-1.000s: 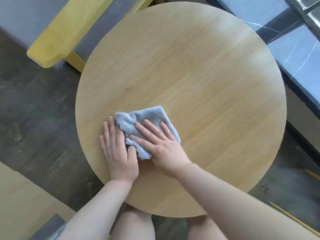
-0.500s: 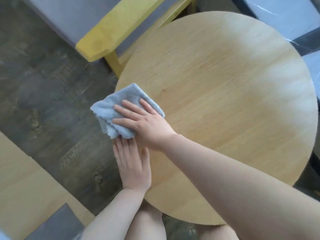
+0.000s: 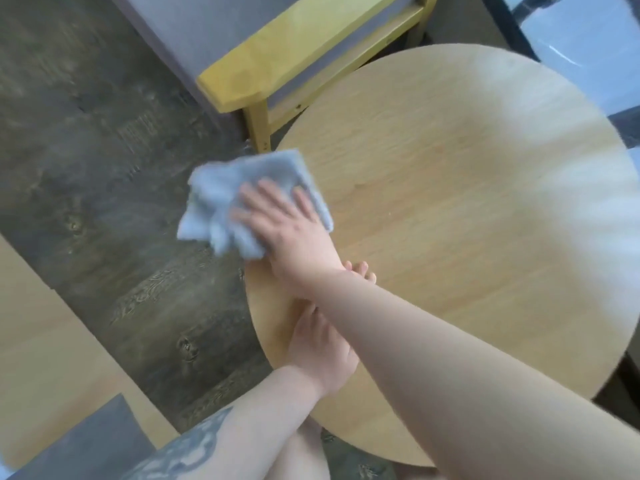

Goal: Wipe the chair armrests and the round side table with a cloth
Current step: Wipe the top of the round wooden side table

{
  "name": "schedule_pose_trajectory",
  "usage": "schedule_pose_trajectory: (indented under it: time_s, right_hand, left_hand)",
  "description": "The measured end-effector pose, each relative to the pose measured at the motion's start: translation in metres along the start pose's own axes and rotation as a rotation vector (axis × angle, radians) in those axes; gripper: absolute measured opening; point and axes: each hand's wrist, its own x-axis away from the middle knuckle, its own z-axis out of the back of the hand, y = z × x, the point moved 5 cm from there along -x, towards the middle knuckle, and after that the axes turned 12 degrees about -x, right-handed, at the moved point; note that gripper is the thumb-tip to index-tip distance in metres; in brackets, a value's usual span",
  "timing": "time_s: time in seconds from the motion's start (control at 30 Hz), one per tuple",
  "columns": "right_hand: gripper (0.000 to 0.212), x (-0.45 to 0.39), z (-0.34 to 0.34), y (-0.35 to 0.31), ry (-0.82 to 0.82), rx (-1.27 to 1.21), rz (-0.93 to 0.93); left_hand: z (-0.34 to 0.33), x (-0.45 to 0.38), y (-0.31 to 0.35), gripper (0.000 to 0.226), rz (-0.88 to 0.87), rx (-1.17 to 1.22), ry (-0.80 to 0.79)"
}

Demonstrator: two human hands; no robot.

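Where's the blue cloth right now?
In the head view, the blue cloth sits under the right hand at the round side table's left edge, mostly overhanging the floor, just below the yellow chair armrest.

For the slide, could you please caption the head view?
Right hand presses a grey-blue cloth over the round wooden side table edge; left hand rests flat on it.

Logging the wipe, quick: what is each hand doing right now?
Left hand: open, flat on the round side table.
Right hand: open, pressing the grey cloth.
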Motion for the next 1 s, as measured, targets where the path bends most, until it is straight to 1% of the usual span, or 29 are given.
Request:
schedule_pose_trajectory:
  time_s: [0.03,0.07,0.1,0.17,0.2,0.23,0.3,0.33,0.37,0.4,0.43,0.47,0.5,0.53,0.57,0.6,0.63,0.67,0.7,0.73,0.77,0.8,0.87,0.9,0.93,0.97,1.0]
  right_hand:
    - [0.061,0.008,0.000,0.000,-0.161,0.051,0.176]
    - [0.059,0.018,0.010,0.014,-0.240,0.082,0.249]
    - [0.058,0.028,0.025,0.034,-0.253,0.103,0.249]
    - [0.062,0.045,0.062,0.081,-0.134,0.168,0.171]
    - [0.066,0.048,0.080,0.103,-0.014,0.182,0.063]
    - [0.071,0.047,0.095,0.117,0.134,0.181,-0.101]
    - [0.077,0.029,0.101,0.118,0.427,0.088,-0.540]
    - [0.080,0.017,0.096,0.105,0.504,0.015,-0.704]
    - [0.082,0.004,0.087,0.088,0.493,-0.020,-0.734]
    - [0.080,-0.008,0.073,0.071,0.388,-0.014,-0.613]
    - [0.075,-0.011,0.054,0.053,0.208,0.023,-0.359]
    - [0.070,-0.001,0.041,0.040,-0.012,0.064,-0.090]
    - [0.066,0.015,0.042,0.042,-0.171,0.090,0.102]
    - [0.065,0.033,0.052,0.055,-0.236,0.093,0.183]
    - [0.065,0.048,0.065,0.073,-0.200,0.102,0.150]
    - [0.066,0.060,0.079,0.095,-0.066,0.117,0.029]
    - [0.069,0.073,0.093,0.117,0.132,0.096,-0.183]
    - [0.075,0.088,0.101,0.132,0.353,0.040,-0.459]
    - [0.081,0.102,0.098,0.133,0.548,-0.013,-0.719]
    - [0.085,0.112,0.085,0.121,0.674,-0.062,-0.891]
    - [0.085,0.114,0.069,0.101,0.698,-0.082,-0.917]
    - [0.081,0.114,0.048,0.079,0.620,-0.073,-0.784]
    - [0.064,0.131,0.002,0.039,0.238,0.040,-0.277]
    - [0.060,0.154,-0.009,0.035,0.089,0.116,-0.061]
    - [0.061,0.181,-0.008,0.048,0.008,0.158,0.048]
    - [0.066,0.205,0.002,0.067,0.014,0.193,0.023]
    - [0.074,0.224,0.017,0.091,0.106,0.204,-0.119]
  left_hand:
    - [0.005,-0.003,-0.001,0.052,0.003,0.051,0.003]
    - [0.011,-0.006,-0.002,0.044,-0.005,0.068,0.020]
    - [0.016,-0.007,-0.001,0.041,-0.030,0.054,0.038]
    - [0.021,-0.004,-0.001,0.052,-0.077,0.035,0.049]
    - [0.021,-0.002,-0.003,0.057,-0.075,0.037,0.059]
    - [0.020,-0.001,-0.007,0.059,-0.057,0.034,0.067]
    - [0.018,-0.001,-0.011,0.059,0.005,0.006,0.064]
    - [0.019,-0.002,-0.013,0.059,0.047,-0.004,0.070]
    - [0.020,-0.004,-0.015,0.058,0.086,0.011,0.086]
    - [0.022,-0.006,-0.017,0.056,0.117,0.043,0.106]
    - [0.024,-0.007,-0.018,0.053,0.127,0.074,0.128]
    - [0.026,-0.007,-0.018,0.049,0.113,0.097,0.152]
    - [0.028,-0.007,-0.017,0.047,0.081,0.109,0.168]
    - [0.029,-0.007,-0.015,0.048,0.039,0.109,0.171]
    - [0.031,-0.006,-0.012,0.049,0.006,0.099,0.169]
    - [0.032,-0.006,-0.011,0.051,-0.009,0.087,0.171]
    - [0.032,-0.006,-0.011,0.052,-0.003,0.083,0.182]
    - [0.033,-0.005,-0.010,0.053,0.021,0.094,0.196]
    - [0.034,-0.004,-0.010,0.054,0.055,0.114,0.215]
    - [0.036,-0.003,-0.011,0.055,0.097,0.135,0.243]
    - [0.038,-0.003,-0.011,0.056,0.135,0.151,0.280]
    - [0.040,-0.003,-0.011,0.056,0.155,0.157,0.310]
    - [0.041,-0.005,-0.007,0.056,0.134,0.156,0.314]
    - [0.040,-0.008,-0.004,0.056,0.106,0.145,0.289]
    - [0.036,-0.010,-0.001,0.056,0.077,0.117,0.256]
    - [0.032,-0.012,0.001,0.056,0.052,0.082,0.220]
    - [0.027,-0.015,0.003,0.056,0.039,0.052,0.186]
